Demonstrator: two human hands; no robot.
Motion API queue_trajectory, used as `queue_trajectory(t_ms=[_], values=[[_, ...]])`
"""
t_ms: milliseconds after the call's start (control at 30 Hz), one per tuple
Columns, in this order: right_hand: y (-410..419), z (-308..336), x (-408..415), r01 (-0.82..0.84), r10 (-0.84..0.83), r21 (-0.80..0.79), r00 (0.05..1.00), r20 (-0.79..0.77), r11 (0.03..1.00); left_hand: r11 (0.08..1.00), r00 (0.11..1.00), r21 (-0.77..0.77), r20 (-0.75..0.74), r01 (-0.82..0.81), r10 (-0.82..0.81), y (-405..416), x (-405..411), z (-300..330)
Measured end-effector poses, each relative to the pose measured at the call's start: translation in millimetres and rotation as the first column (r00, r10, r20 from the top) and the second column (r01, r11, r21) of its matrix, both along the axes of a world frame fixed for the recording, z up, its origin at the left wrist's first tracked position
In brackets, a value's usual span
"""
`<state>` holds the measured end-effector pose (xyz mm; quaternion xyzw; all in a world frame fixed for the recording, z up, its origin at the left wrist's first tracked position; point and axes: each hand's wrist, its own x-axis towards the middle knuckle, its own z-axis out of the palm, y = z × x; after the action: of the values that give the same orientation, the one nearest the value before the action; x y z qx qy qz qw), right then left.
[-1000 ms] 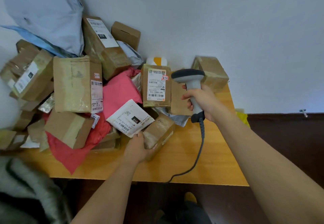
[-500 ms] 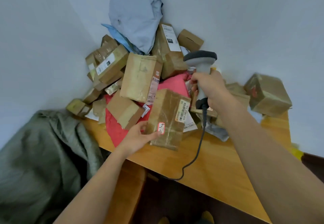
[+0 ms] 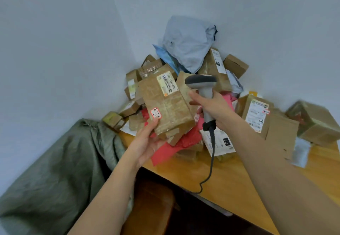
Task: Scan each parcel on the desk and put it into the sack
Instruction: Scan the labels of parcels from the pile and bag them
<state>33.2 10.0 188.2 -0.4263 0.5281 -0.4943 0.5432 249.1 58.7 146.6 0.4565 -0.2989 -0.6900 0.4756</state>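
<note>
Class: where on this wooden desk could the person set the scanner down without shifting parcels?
Bare wood lies along the wooden desk's front edge, between the red mailer bag and the right forearm, where the black scanner cable runs. The back corner is crowded with taped cardboard parcels.

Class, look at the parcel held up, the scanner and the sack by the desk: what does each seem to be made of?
Parcel: brown cardboard under glossy clear tape, judging by the sheen. Scanner: matte plastic, grey handle, darker head. Sack: dull green fabric, probably woven, with soft folds.
</note>
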Motion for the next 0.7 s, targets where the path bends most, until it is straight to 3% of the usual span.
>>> queue_trajectory(t_ms=[167,433,600,700], values=[[13,17,45,-0.053,0.052,-0.088,0.998,-0.021,0.995,0.997,1.000,-0.074,0.010,0.000,0.001,-4,35,19],[3,37,50,0.169,-0.153,-0.143,0.981,0.117,0.975,0.989,0.991,-0.116,0.083,-0.094,0.104,-17,64,39],[-2,43,34,-0.030,0.034,-0.056,0.997,0.063,0.998,0.979,0.986,-0.137,0.056,-0.149,0.157,-19,62,55],[-2,45,22,-0.132,0.130,0.004,0.981,0.141,0.991,0.982,0.991,-0.147,0.045,-0.121,0.129,-24,60,66]])
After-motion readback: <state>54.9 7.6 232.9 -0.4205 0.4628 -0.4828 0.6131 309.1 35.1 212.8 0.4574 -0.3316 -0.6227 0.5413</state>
